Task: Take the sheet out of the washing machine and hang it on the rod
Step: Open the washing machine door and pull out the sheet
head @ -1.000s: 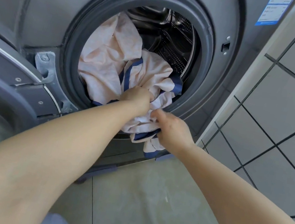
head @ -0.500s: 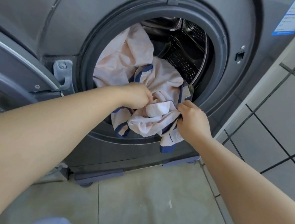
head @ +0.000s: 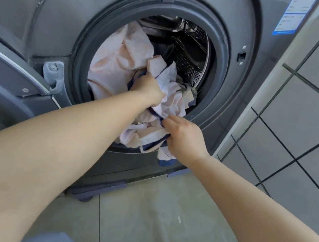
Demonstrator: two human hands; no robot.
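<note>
Both my left hand [head: 149, 89] and right hand [head: 182, 133] grasp the crumpled pale pink, navy-edged cotton sheet [head: 118, 60], mostly inside the grey front-loading washing machine [head: 47, 5]; risk: trailing hem dragging on floor

sheet [head: 118, 58]: pale pink, navy-trimmed, crumpled | half inside washing machine [head: 230, 103] drum, bunch spilling over door rim

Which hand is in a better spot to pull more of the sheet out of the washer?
Probably the left hand. It grips the sheet up inside the washing machine opening, near the bulk still in the drum. The right hand only holds the bunch already hanging over the lower rim.
</note>
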